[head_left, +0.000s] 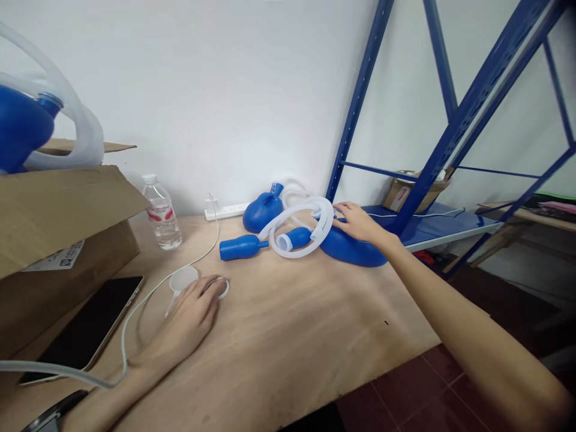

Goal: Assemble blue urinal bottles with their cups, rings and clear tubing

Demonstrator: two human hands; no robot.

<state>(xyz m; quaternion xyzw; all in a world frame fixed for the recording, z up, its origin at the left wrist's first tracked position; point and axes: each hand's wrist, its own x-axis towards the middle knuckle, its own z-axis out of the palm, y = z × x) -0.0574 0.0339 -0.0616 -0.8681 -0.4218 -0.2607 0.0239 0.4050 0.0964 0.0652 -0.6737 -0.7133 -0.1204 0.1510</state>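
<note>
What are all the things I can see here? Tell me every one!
blue bottles: three, blue; two on the table's far side, one atop the box at left
corrugated hose: one, white, looped over the blue bottles
blue nozzle: one, blue, lying mid-table
funnel: one, white, beside the left hand
water bottle: one, clear, red label, near the wall
power strip: one, white, against the wall
cable: one, white, running across the table
laptop: one, dark screen, table's left edge
cardboard box: one, brown, left
table: one, light wood
shelving rack: one, blue, right
left hand: resting on a small white ring
right hand: touching the rightmost blue bottle
</note>
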